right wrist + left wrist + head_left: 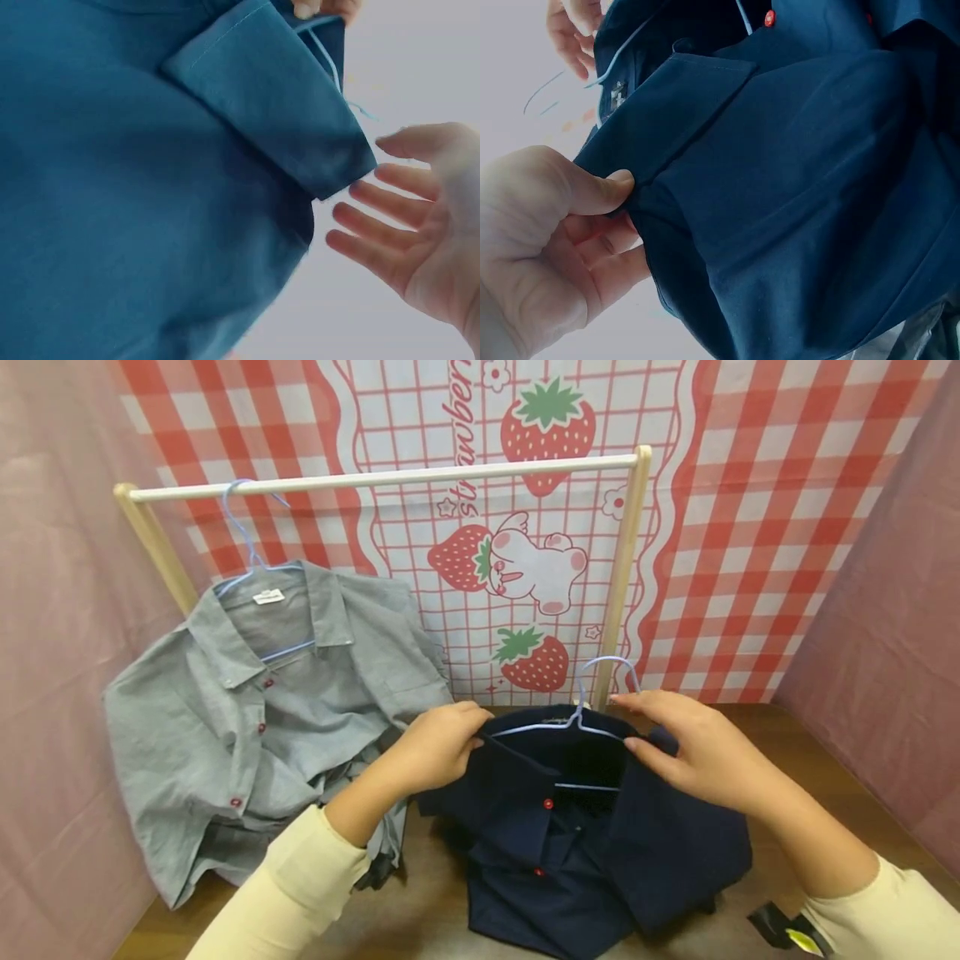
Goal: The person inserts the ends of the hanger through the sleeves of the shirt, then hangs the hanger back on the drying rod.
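Note:
A navy shirt (510,827) with red buttons hangs on a light-blue hanger (577,718), its lower part bunched on the table. My left hand (442,747) pinches the shirt's collar and shoulder edge; in the left wrist view the thumb of the left hand (562,240) presses on the cloth with the fingers behind it. On the other side, my right hand (705,752) is spread beside the collar, near the hanger's hook. The right wrist view has the right hand (420,217) with parted fingers just off the collar edge of the navy shirt (165,187).
A grey shirt (172,718) hangs by a blue hanger (247,535) from the left part of a rack's white rail (390,478). The rack's wooden post (626,560) rises behind the navy shirt. A strawberry-print cloth (750,510) covers the back, above a brown wooden table (442,910).

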### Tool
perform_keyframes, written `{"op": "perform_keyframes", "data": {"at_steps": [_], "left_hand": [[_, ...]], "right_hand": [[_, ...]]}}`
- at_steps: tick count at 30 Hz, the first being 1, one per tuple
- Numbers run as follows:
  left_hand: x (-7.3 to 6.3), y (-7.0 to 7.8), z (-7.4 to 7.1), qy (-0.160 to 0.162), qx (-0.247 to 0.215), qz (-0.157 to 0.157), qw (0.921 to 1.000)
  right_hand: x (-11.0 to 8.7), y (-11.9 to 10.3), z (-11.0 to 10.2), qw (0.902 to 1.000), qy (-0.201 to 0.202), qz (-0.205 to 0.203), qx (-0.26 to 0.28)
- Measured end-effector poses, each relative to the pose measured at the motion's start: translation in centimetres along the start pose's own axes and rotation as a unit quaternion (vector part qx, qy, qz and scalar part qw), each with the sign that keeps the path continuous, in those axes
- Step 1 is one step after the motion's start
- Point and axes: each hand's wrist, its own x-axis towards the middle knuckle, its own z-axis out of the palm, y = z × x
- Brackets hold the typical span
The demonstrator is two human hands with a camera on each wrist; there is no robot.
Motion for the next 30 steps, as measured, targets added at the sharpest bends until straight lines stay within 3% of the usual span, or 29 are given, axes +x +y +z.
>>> {"op": "perform_keyframes", "data": {"at_steps": [4, 7, 14, 18, 24, 30], "left_hand": [[-0.1, 0.2, -0.2, -0.010, 0.001, -0.002, 0.9999], [-0.2, 0.1, -0.3, -0.020, -0.004, -0.002, 0.9998], [0.0, -0.4, -0.6, -0.033, -0.037, 0.012, 0.9987], [0.4, -0.5, -0.9, -0.042, -0.049, 0.027, 0.9976], [0.7, -0.1, -1.0, -0.072, -0.026, 0.037, 0.9964], [0.2, -0.3, -1.0, -0.066, -0.012, 0.021, 0.9975]], "right_hand": [[0.5, -0.3, 0.6, 0.9973, -0.068, 0.024, 0.010], [0.4, 0.0, 0.9, 0.9948, -0.090, 0.044, 0.017], [0.2, 0.6, 1.6, 0.9994, -0.010, -0.032, 0.002], [0.2, 0.3, 1.8, 0.9984, 0.010, -0.055, -0.004], [0.1, 0.0, 2.1, 0.9984, -0.002, -0.057, -0.006], [-0.4, 1.1, 1.5, 0.9943, -0.048, -0.063, 0.072]]}}
